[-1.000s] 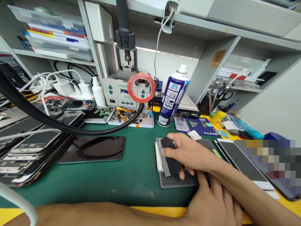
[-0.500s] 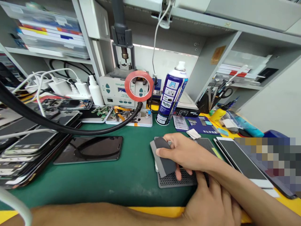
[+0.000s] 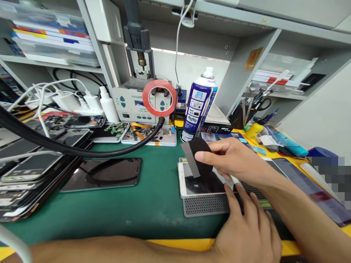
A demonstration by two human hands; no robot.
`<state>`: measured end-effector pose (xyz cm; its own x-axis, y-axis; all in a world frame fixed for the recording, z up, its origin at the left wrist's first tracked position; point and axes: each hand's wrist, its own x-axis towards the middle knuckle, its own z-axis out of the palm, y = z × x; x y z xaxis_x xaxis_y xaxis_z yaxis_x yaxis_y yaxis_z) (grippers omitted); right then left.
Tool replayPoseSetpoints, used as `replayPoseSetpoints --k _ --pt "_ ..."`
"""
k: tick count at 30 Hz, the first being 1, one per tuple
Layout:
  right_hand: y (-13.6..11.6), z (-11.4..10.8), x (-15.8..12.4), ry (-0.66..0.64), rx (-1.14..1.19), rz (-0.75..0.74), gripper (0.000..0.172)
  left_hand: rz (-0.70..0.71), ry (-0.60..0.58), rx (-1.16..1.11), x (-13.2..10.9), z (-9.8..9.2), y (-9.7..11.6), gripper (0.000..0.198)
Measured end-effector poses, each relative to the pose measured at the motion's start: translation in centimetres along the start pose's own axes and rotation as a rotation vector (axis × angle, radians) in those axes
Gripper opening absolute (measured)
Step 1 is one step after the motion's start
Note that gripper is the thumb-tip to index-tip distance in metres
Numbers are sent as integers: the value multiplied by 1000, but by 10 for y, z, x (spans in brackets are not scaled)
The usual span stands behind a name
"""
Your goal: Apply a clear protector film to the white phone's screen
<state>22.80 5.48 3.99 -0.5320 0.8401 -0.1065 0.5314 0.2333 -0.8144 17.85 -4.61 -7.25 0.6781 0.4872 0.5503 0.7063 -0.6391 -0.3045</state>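
My right hand (image 3: 236,159) pinches a black squeegee card (image 3: 201,157) with a grey edge strip. The card is tilted above a white phone (image 3: 204,184) with a dark screen. That phone lies on a grey mat with a honeycomb pattern (image 3: 204,207). My left hand (image 3: 248,226) rests at the near side with its fingers stretched out and spread, the fingertips at the phone's right part. My right hand and wrist hide the phone's far right end.
A dark phone (image 3: 102,175) lies on the green work mat (image 3: 153,204), left of the honeycomb mat. Stacked screens (image 3: 41,171) stand at the left. Behind are a spray can (image 3: 199,106), a tray of small parts (image 3: 164,138) and a red tape roll (image 3: 145,98). A black cable (image 3: 82,149) arcs across.
My right hand has lifted the squeegee card up and slightly right, uncovering the white phone's screen. My left hand's fingers show more fully now. The view has shifted a little.
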Motion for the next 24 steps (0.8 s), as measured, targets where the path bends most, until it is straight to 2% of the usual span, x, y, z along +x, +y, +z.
replayPoseSetpoints --k 3,9,12,16,20,24 --pt "6 -18 -4 -33 -62 -66 52 7 12 31 0 -1 -2 50" --pt "16 -33 -9 -140 -97 -114 22 -5 -18 28 1 -1 0 48" --pt "19 -31 -11 -170 -128 -128 33 7 -15 13 1 -2 -2 48" --pt "19 -25 -14 -115 -255 -204 44 4 0 -16 0 -1 -4 47" --pt "16 -19 -15 -75 -337 -229 47 2 -18 -30 1 -1 -2 48" --pt "13 -13 -15 -89 -371 -195 46 52 -82 -49 3 -6 -4 53"
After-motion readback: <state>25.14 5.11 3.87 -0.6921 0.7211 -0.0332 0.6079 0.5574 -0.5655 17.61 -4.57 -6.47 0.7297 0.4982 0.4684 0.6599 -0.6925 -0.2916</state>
